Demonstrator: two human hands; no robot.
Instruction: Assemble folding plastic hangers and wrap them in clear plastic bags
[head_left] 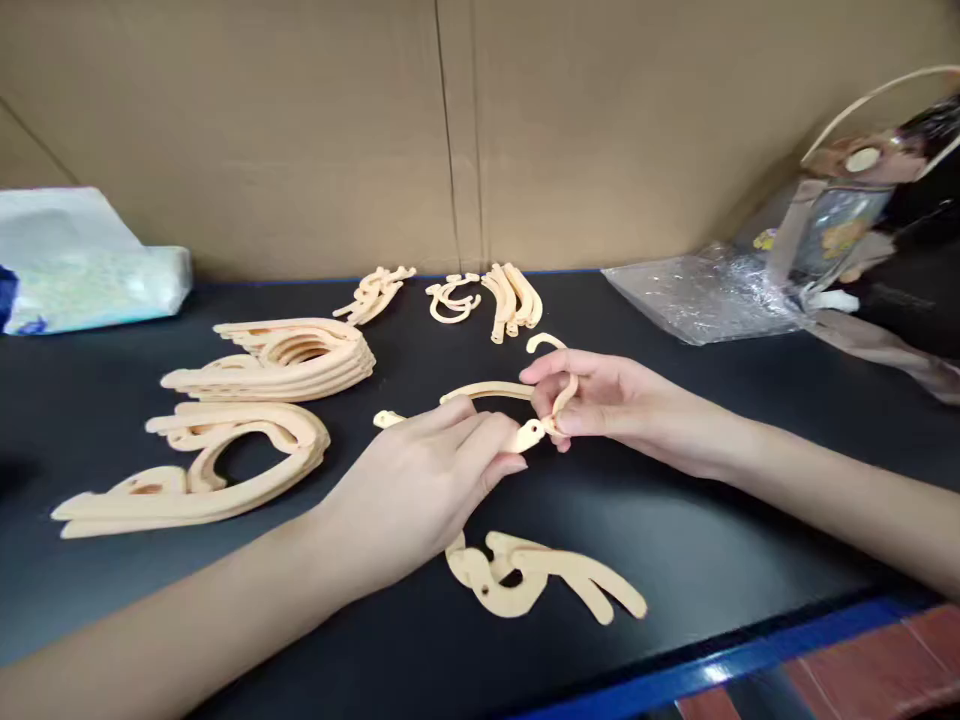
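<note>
My left hand (427,480) is closed around a cream plastic hanger arm (528,436), whose holed end sticks out past the thumb and forefinger. Just beyond it, my right hand (611,405) pinches a curved cream hanger hook (564,397). The lower end of the hook meets or nearly meets the holed end; whether they are joined I cannot tell. Behind my left hand shows a curved cream bar (491,388), partly covered by fingers. On the dark table below lies a folded cream hanger (517,585), partly hidden by my left hand.
Stacked cream hanger pieces (300,365) and a nearer stack (277,480) lie at left. Small loose parts (375,292), hooks (452,298) and curved bars (512,300) line the back. Clear plastic wrap (705,300) is at right, a white package (97,270) at far left.
</note>
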